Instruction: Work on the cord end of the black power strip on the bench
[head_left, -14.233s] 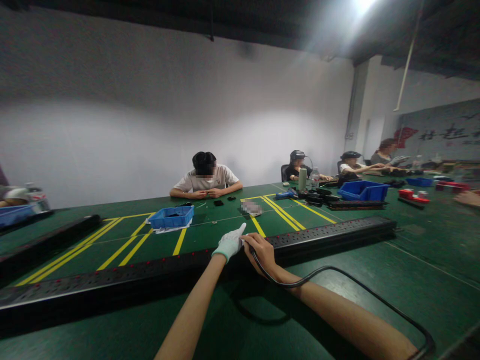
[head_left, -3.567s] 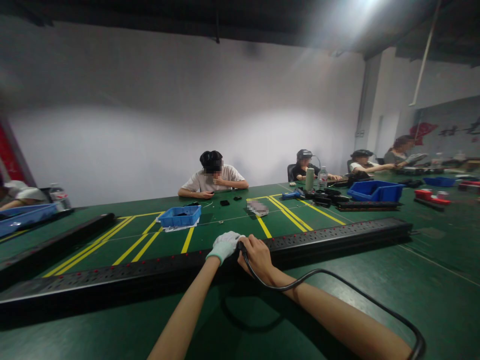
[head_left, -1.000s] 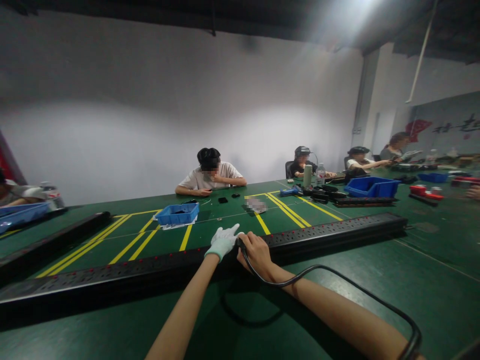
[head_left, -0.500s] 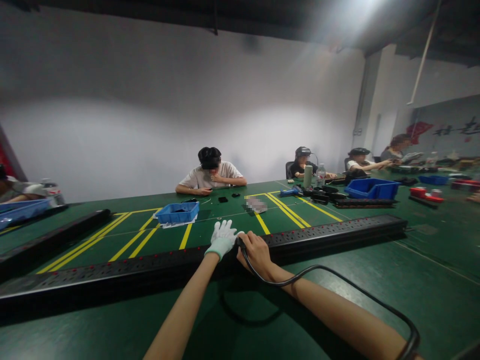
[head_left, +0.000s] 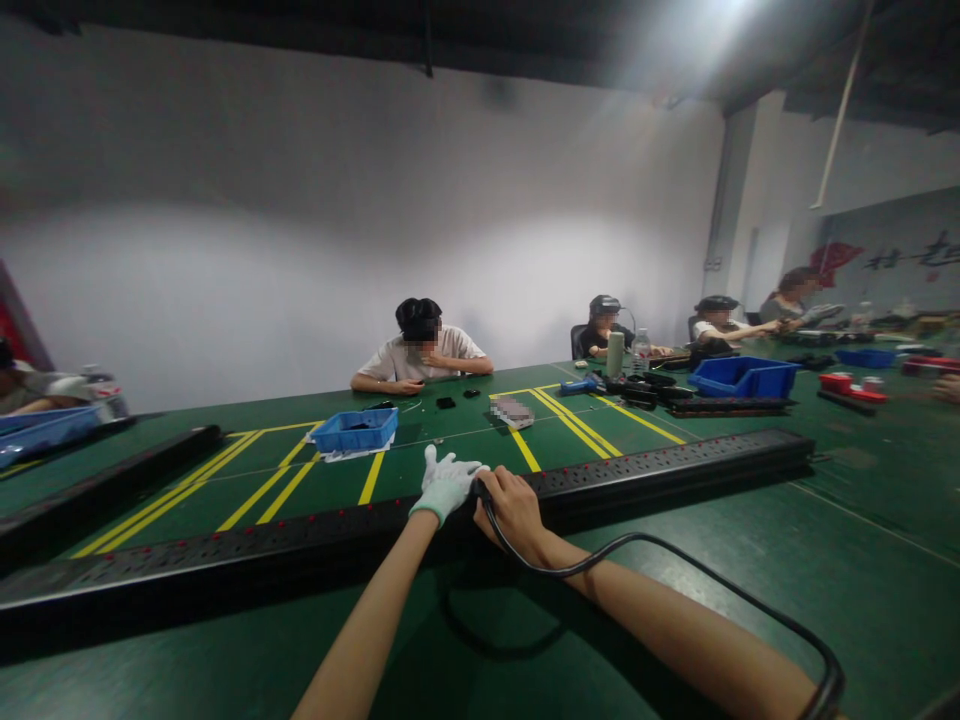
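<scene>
A long black power strip (head_left: 660, 470) with rows of sockets and small red switches lies across the green table in front of me. My right hand (head_left: 514, 510), bare, is closed around the plug end of a black power cable (head_left: 630, 537) over the strip's middle. The plug itself is mostly hidden by my fingers. From there the cable loops over my right forearm to the lower right. My left hand (head_left: 444, 485), in a white glove, rests on the strip just left of it, thumb raised and fingers stretched toward the right hand.
Beyond the strip are a light blue bin (head_left: 355, 430), a blurred flat item (head_left: 512, 411) and a blue tool (head_left: 579, 386). Another black strip (head_left: 112, 490) lies at left, a dark blue bin (head_left: 742, 378) at right. A person (head_left: 420, 350) sits opposite; several others sit around.
My left hand's gloved fingers have swung from pointing away and spread to pointing right, toward my right hand. The right hand keeps its hold on the plug.
</scene>
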